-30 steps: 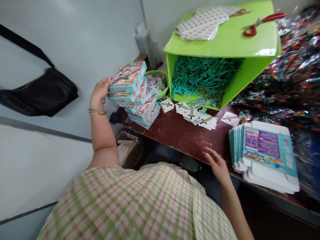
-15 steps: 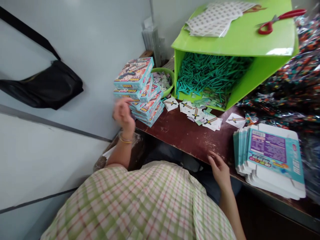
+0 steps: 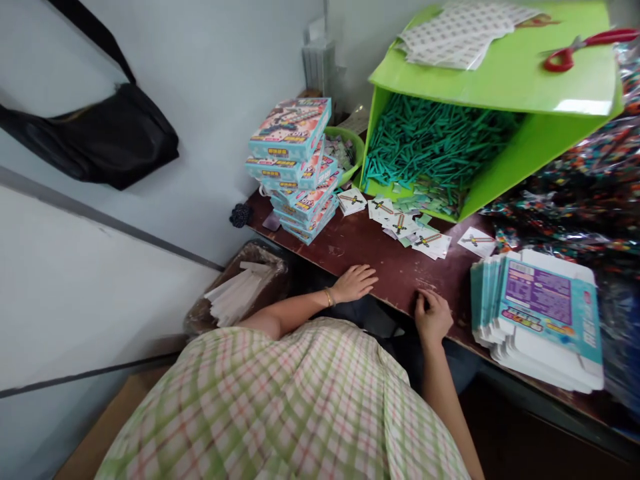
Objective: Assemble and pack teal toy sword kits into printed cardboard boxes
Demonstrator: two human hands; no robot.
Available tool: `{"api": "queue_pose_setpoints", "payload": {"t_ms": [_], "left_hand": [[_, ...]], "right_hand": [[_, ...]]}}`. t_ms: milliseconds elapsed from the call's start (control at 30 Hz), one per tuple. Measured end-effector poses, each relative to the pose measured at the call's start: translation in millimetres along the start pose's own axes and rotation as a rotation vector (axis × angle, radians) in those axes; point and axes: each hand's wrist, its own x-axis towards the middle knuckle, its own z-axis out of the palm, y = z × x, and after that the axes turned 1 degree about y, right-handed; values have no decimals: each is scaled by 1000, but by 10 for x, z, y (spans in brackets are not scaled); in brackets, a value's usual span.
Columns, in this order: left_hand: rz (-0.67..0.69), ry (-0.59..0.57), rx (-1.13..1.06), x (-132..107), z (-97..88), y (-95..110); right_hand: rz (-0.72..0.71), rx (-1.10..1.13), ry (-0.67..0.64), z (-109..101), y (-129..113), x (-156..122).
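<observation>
My left hand (image 3: 354,283) lies over the front edge of the dark red table (image 3: 350,248), its fingers stretched out and nothing in it. To its right, my right hand (image 3: 433,315) rests at the same edge with the fingers curled in; I see nothing held. Beyond my left hand stands an uneven stack of blue boxes (image 3: 290,127) with sword pictures. Small white cards (image 3: 433,241) printed with a sword lie beyond both hands. Nearest my right hand on the right is a pile of flattened blue and purple cartons (image 3: 540,300).
A lime green bin (image 3: 545,150) on its side holds teal sticks (image 3: 430,147); red-handled scissors (image 3: 563,59) and patterned sheets (image 3: 465,33) lie on top. A green bowl (image 3: 357,148) sits behind the boxes. White strips (image 3: 240,293) fill a plastic-lined container. A black bag (image 3: 115,137) hangs left.
My left hand has moved from beside the box stack rightward to the table's front edge. My right hand's fingers have curled in. The view has shifted slightly.
</observation>
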Motion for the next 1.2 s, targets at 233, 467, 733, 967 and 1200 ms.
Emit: {"api": "queue_pose_setpoints", "payload": {"t_ms": [233,467,733,967,1200], "left_hand": [[5,20,-2,23,184,-49],[-24,117,-116,-168,148,-47],[-244,890,115,-579,-1050,-586],[-355,1056,51,-469,-1661,-1082],[-400,947,-23,-354,-1077,-1159]], "right_hand": [[-6,-42,35,32,46,-24],[-24,-66,42,32,55,-45],[-57,-88,104,119,174,-33],[-52,-94,129,115,174,-45],[-65,-120,135,104,152,-31]]}}
